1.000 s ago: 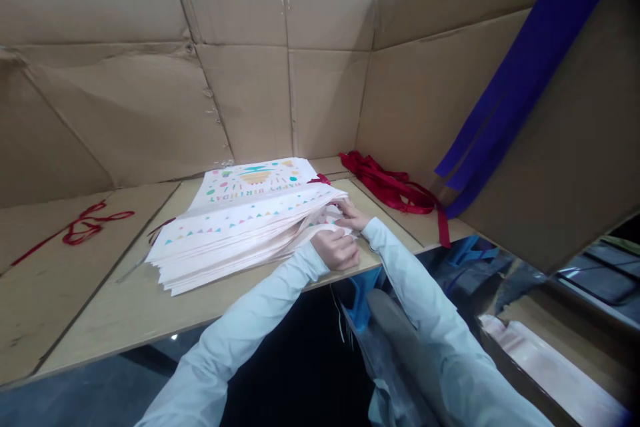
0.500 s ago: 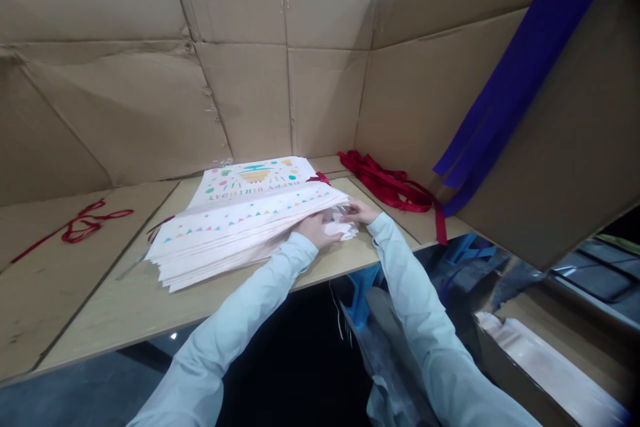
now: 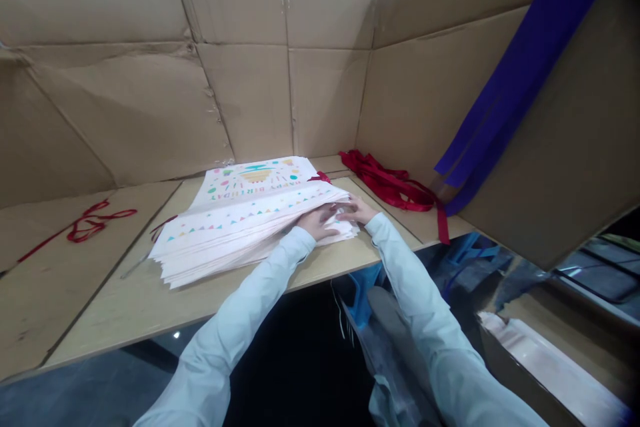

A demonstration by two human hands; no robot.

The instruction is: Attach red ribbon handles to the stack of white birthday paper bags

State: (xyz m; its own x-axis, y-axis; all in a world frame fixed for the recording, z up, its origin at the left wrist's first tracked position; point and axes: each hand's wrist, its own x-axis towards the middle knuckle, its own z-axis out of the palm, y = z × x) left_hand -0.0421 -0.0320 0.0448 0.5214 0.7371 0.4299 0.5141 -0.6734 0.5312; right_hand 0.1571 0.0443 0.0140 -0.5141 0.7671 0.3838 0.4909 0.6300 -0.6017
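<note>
On the pale plywood tabletop (image 3: 100, 300), a stack of pink printed paper bags (image 3: 240, 233) lies crosswise, long edge toward me; my left hand (image 3: 316, 223), nearer, and right hand (image 3: 359, 210) touch its right end, grip unclear.

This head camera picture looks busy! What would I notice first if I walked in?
You would probably spot the big stack of pale pink papers first, printed with "Happy Birthday" and colorful triangles, in the middle of the tan board. The left hand and right hand are at its right corner. Next you might see the bundle of red ribbon beyond the hands and the dark blue strips on the right.
</note>
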